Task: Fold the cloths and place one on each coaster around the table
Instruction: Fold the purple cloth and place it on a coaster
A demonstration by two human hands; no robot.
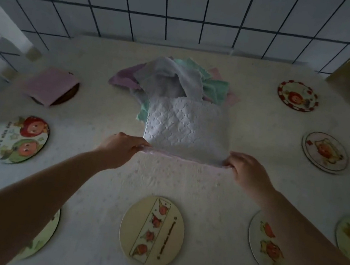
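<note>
From the head view, the left arm hides most of a coaster (46,235) at the surface's near-left corner, and the right arm covers part of another (266,241) near the front edge. A pink folded cloth (49,86) conceals most of the coaster at the left edge. Mid-surface, the left hand (121,149) and right hand (247,172) pinch the white cloth (186,127) by its near corners, fingers curled on the hem. Behind it lies a heap of cloths (173,77).

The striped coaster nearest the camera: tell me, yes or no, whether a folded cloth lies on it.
No, the striped coaster is bare; only the far-left coaster carries a folded pink cloth.
</note>
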